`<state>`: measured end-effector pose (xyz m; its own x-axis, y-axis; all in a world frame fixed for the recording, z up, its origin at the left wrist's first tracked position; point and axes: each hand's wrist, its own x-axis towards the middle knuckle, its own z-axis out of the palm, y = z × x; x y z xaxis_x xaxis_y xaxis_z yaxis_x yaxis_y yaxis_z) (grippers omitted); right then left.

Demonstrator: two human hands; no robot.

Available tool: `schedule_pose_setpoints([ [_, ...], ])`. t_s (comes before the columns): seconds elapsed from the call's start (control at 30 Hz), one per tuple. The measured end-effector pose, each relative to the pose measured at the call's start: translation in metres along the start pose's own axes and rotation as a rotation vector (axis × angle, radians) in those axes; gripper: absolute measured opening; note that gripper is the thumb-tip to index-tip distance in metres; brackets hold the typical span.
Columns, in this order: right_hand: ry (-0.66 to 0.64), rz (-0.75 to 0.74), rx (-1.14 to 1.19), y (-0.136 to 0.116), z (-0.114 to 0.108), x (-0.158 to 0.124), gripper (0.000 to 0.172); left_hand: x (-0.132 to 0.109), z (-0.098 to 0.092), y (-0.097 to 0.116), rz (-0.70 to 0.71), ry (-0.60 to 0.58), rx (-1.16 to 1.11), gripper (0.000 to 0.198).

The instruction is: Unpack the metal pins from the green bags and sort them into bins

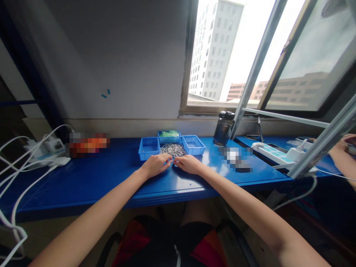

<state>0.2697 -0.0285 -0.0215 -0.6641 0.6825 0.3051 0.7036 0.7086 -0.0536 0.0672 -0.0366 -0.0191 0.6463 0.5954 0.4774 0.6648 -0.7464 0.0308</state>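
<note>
A pile of small silvery metal pieces [174, 149], like screws or pins, lies on the blue table in front of me. My left hand [156, 165] rests at the pile's near edge, its fingers bent and pressed together. Close beside it, fingertips almost meeting, is my right hand [188, 164], also closed in a pinch. Anything between the fingers is too small to make out. A blue bin [149, 157] stands left of the pile, another blue bin [194, 151] to the right. Behind the pile, a third blue bin holds green-and-white packets [169, 134].
A dark bottle [223, 128] stands at the table's back right, by a metal frame post [250, 76]. White cables [20, 193] tangle at the left. On the right lies a white power strip [274, 154]; beyond it another person's arm [343, 157] reaches in. Two blurred-out items lie on the table.
</note>
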Motion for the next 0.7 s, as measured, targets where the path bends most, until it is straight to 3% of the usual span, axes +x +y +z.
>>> schedule_pose_setpoints([
  [0.23,-0.033,-0.084,0.165,0.006,0.000,0.018,0.022,0.000,0.000,-0.004,-0.012,0.008,0.002,0.016],
  [0.47,0.049,0.012,0.280,-0.004,0.005,0.016,0.017,-0.001,-0.002,-0.002,-0.044,0.002,-0.037,0.013],
  [0.7,0.046,0.078,0.404,-0.005,-0.011,0.006,0.022,-0.002,-0.002,-0.003,-0.044,-0.030,-0.051,0.011],
])
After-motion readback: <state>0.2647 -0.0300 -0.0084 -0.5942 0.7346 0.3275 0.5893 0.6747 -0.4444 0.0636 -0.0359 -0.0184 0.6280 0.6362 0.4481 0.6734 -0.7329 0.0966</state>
